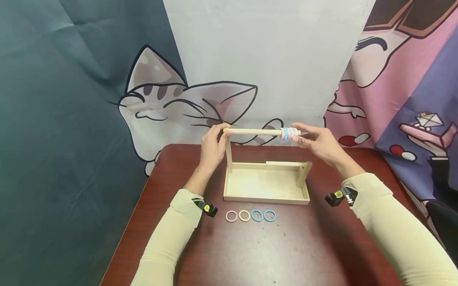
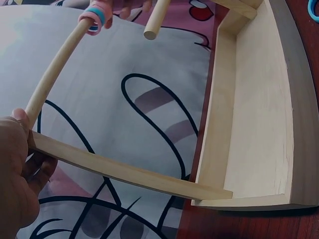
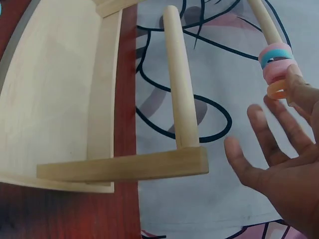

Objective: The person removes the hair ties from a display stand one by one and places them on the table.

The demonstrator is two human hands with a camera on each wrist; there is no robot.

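A wooden stand has a shallow tray [image 1: 264, 199] and a left post [image 2: 114, 167] topped by a long rod [image 1: 254, 132]. My left hand [image 1: 212, 147] grips the top of that post, its fingers around the joint with the rod. Pink, blue and yellowish rings [image 1: 285, 134] sit bunched near the rod's right end. There my right hand [image 1: 320, 143] pinches the outermost yellow ring [image 3: 277, 90] between thumb and finger, the other fingers spread. A shorter rod [image 3: 180, 79] juts inward from the right post [image 3: 124, 169], apart from the long one.
In front of the tray, a pink ring [image 1: 231, 221], a yellow ring [image 1: 245, 221] and two blue rings [image 1: 270, 221] lie in a row on the dark red table [image 1: 229, 254]. A cloth [image 1: 272, 59] with cartoon cats hangs behind the table.
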